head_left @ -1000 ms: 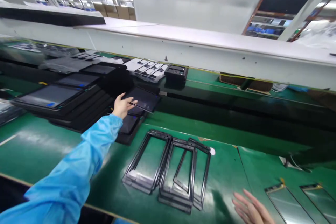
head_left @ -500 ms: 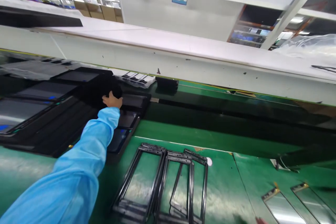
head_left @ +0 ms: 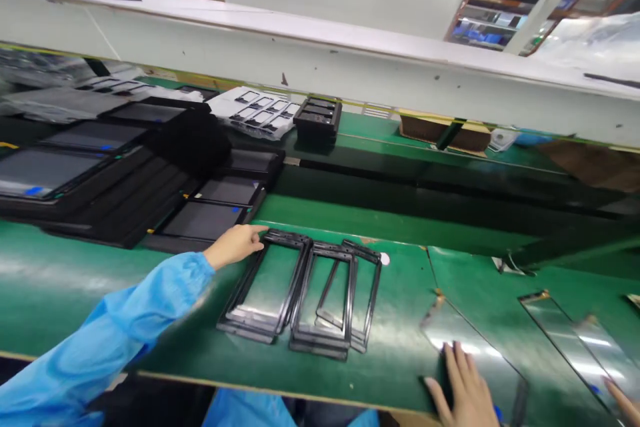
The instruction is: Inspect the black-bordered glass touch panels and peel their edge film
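Note:
My left hand (head_left: pixel 234 245) reaches out in a light blue sleeve, fingers stretched, fingertips on the top left corner of a stack of black rectangular frames (head_left: pixel 249 328) lying on the green table (head_left: pixel 75 280). A second pile of black frames (head_left: pixel 320 345) lies just to its right. My right hand (head_left: pixel 463 390) rests flat with spread fingers on the near end of a long glass panel (head_left: pixel 480 350) at the bottom right. Neither hand holds anything.
Black trays with dark screens (head_left: pixel 205 220) sit just beyond my left hand, with taller stacks (head_left: pixel 45 173) to the left. A second glass panel (head_left: pixel 565 340) lies further right, with another person's fingers (head_left: pixel 623 400) at its near end. A white shelf beam (head_left: pixel 350 67) overhangs the back.
My left hand has drawn back from the far dark trays to the corner of the black frames. My right hand has come back into view, flat on the glass panel.

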